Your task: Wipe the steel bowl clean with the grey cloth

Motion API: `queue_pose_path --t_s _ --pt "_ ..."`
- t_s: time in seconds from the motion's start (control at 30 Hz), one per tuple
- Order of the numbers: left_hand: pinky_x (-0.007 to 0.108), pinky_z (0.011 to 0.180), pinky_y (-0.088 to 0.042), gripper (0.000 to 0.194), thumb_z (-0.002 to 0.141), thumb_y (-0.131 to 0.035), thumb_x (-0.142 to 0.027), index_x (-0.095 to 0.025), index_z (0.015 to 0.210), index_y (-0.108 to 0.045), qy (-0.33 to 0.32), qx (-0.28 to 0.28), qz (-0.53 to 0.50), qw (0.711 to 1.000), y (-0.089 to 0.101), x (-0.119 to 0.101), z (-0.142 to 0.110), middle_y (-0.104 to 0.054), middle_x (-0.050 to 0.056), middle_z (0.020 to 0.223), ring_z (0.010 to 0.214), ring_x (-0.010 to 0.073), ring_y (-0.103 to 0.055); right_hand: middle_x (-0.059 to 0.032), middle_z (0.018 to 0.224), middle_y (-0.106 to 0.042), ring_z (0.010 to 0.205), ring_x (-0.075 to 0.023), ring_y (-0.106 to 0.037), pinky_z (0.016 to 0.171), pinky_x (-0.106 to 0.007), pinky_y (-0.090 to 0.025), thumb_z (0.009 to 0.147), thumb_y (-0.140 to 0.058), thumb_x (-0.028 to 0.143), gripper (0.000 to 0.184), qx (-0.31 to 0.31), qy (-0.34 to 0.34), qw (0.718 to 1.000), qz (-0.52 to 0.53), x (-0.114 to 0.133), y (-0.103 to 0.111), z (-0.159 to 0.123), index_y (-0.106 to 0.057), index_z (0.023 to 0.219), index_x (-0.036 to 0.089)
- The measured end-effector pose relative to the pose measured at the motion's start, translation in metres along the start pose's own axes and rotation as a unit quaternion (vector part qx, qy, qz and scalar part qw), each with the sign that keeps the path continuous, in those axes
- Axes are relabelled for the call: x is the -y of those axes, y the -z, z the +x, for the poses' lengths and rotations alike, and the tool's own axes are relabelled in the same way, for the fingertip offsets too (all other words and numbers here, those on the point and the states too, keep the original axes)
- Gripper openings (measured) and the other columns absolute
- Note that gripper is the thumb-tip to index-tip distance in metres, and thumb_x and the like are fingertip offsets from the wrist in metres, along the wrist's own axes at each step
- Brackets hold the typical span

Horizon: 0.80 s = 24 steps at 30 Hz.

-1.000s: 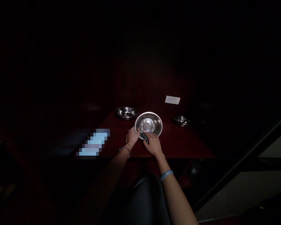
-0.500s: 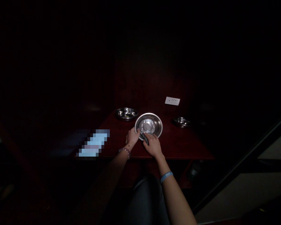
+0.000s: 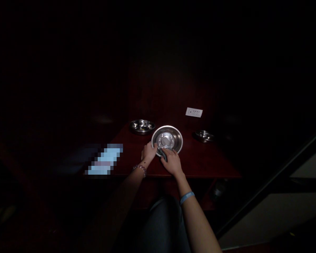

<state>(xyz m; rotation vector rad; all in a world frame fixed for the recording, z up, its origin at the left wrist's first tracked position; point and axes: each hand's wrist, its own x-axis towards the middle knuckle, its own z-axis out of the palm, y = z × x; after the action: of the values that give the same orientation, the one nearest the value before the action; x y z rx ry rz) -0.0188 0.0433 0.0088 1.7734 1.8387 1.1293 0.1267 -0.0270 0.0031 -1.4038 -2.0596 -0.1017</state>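
A round stainless steel bowl point(image 3: 177, 135) is tilted so that its inside faces me, above the dark red table point(image 3: 200, 165). My left hand point(image 3: 149, 152) grips its left rim, with the thumb over the inner side. At the near rim, my right hand point(image 3: 172, 161) presses a dark grey-green cloth point(image 3: 163, 154) against the bowl's inside; its fingers lie over the cloth and partly hide it. A pale round patch, perhaps a label or a reflection, shows on the bowl's bottom.
Behind the held bowl, a second steel bowl point(image 3: 142, 127) stands at the back left. A smaller steel bowl point(image 3: 204, 136) sits at the right. A white socket plate point(image 3: 194, 112) is on the back wall. Below the tabletop at right is a dim, bottle-like object point(image 3: 219, 189).
Both hands keep their hold on the bowl and cloth. The right fingers and the cloth have shifted very slightly at the near rim. The whole view has moved a few pixels.
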Motion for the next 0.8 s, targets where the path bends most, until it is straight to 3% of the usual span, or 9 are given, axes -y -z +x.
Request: queue_pose_path --t_s 0.2,0.53,0.8 --pt "0.026 0.079 -0.050 0.037 0.092 -0.046 -0.041 -0.019 0.114 -0.066 0.006 0.012 0.003 1.000 0.0032 -0.0032 -0.0018 -0.073 0.011 0.109 0.099 0.0226 -0.069 -0.0061 0.135 -0.062 0.125 -0.0186 -0.056 0.119 -0.041 -0.024 0.090 -0.050 0.028 0.043 -0.011 -0.007 1.000 -0.007 0.0010 0.0007 -0.0003 -0.056 0.132 0.023" --pt "0.027 0.081 -0.050 0.037 0.093 -0.046 -0.040 -0.021 0.117 -0.066 -0.006 0.009 0.000 1.000 0.0021 -0.0024 -0.0031 -0.072 0.011 0.111 0.102 0.0229 -0.068 -0.0081 0.130 -0.065 0.130 -0.0252 -0.050 0.122 -0.051 -0.004 0.089 -0.051 0.030 0.036 -0.094 -0.065 0.989 -0.095 0.0028 -0.0012 -0.0026 -0.064 0.122 0.022" --pt "0.028 0.082 -0.049 0.037 0.093 -0.045 -0.041 -0.022 0.117 -0.066 -0.017 0.006 -0.008 1.000 -0.0014 0.0010 -0.0001 -0.073 0.011 0.110 0.102 0.0235 -0.068 -0.0105 0.132 -0.064 0.130 -0.0253 -0.050 0.122 -0.050 -0.008 0.089 -0.049 0.028 0.040 -0.089 -0.062 0.988 -0.108 0.0013 -0.0024 -0.0014 -0.062 0.125 0.017"
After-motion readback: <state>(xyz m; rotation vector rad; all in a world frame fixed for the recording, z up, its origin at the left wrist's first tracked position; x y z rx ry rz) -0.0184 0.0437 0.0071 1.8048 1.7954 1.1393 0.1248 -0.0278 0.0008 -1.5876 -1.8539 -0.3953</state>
